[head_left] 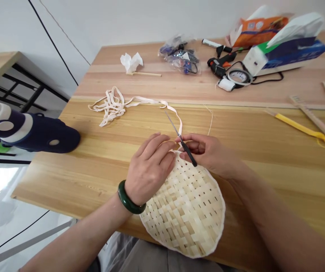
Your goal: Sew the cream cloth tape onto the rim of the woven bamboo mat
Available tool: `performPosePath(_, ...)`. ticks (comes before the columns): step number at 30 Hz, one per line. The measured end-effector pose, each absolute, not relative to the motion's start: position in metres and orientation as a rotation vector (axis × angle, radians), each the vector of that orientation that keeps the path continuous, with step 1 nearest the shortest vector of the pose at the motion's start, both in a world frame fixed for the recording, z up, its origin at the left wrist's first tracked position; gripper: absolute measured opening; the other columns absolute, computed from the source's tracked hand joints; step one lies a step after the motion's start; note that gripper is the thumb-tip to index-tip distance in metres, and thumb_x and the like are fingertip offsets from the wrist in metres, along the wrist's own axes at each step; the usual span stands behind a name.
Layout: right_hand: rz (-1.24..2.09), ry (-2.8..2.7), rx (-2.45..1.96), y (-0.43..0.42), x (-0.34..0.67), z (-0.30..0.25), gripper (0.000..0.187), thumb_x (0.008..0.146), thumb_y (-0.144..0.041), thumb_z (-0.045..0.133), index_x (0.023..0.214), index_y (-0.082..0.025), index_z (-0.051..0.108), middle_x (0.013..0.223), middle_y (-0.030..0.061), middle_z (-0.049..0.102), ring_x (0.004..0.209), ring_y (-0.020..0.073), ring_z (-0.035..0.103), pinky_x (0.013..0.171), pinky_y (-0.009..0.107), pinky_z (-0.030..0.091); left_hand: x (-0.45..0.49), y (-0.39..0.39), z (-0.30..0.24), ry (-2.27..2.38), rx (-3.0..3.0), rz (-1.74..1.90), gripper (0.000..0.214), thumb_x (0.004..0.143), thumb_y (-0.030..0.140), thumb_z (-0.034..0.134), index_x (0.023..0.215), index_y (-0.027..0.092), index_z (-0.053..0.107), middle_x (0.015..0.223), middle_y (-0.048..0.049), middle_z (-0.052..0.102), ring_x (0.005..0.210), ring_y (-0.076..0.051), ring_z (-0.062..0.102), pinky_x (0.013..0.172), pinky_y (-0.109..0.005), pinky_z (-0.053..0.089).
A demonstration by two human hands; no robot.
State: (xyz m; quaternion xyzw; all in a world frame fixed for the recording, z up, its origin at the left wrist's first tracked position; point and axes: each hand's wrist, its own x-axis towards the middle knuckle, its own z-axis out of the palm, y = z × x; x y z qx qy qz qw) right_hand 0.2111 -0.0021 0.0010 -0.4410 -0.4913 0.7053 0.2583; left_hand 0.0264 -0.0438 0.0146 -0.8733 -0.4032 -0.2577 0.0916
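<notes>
The right fingers (pixel 196 138) grasp black-handled scissors (pixel 189 153), whose thin blades point away beyond the fingertips, while the left fingers (pixel 159 146) rest bent over the upper left edge of the woven disc (pixel 185 211); whether they pinch it cannot be told. The disc lies on the near side of both sets of fingers, its upper rim between them, on the counter (pixel 88 166). Ahead of the fingers runs a pale ribbon (pixel 151 101), its loose heap off to their left
</notes>
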Motion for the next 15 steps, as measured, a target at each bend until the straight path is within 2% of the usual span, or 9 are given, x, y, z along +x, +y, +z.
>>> performPosePath(6, 1.867, -1.4, -1.095, -0.006, 0.209, -0.003, 0.036, 0.067, -0.024, 0.079, 0.101, -0.022, 0.067, 0.08, -0.0001, 0.07, 0.078, 0.0163, 0.065, 0.075, 0.03, 0.052, 0.027, -0.039, 0.015, -1.085, -2.652, -0.663, 0.014, 0.09, 0.009, 0.053, 0.098, 0.016, 0.062, 0.111, -0.0058, 0.072, 0.114, -0.022, 0.064, 0.108, -0.043, 0.05)
performPosePath(9, 1.894, -1.349, -1.127, -0.007, 0.208, 0.001, 0.038, 0.065, -0.023, 0.08, 0.101, -0.021, 0.068, 0.084, 0.0011, 0.072, 0.079, 0.016, 0.066, 0.073, 0.028, 0.052, 0.026, -0.042, 0.013, -1.142, -2.648, -0.73, 0.014, 0.088, 0.008, 0.053, 0.093, 0.019, 0.06, 0.11, -0.0048, 0.07, 0.108, -0.021, 0.065, 0.108, -0.043, 0.049)
performPosePath(12, 1.941, -1.282, -1.21, -0.006, 0.207, 0.006, 0.04, 0.064, -0.019, 0.08, 0.102, -0.02, 0.068, 0.086, 0.002, 0.073, 0.077, 0.0145, 0.065, 0.067, 0.025, 0.051, 0.025, -0.05, 0.009, -1.344, -2.61, -0.872, 0.01, 0.085, 0.009, 0.058, 0.087, 0.019, 0.057, 0.111, -0.0077, 0.066, 0.1, -0.02, 0.067, 0.095, -0.038, 0.057)
performPosePath(15, 1.952, -1.232, -1.282, -0.006, 0.205, 0.009, 0.038, 0.064, -0.015, 0.078, 0.1, -0.019, 0.069, 0.081, 0.0011, 0.071, 0.071, 0.0124, 0.063, 0.063, 0.023, 0.049, 0.024, -0.059, 0.004, -1.531, -2.587, -0.995, 0.011, 0.085, 0.009, 0.058, 0.09, 0.018, 0.055, 0.112, -0.0107, 0.06, 0.094, -0.018, 0.067, 0.079, -0.031, 0.06)
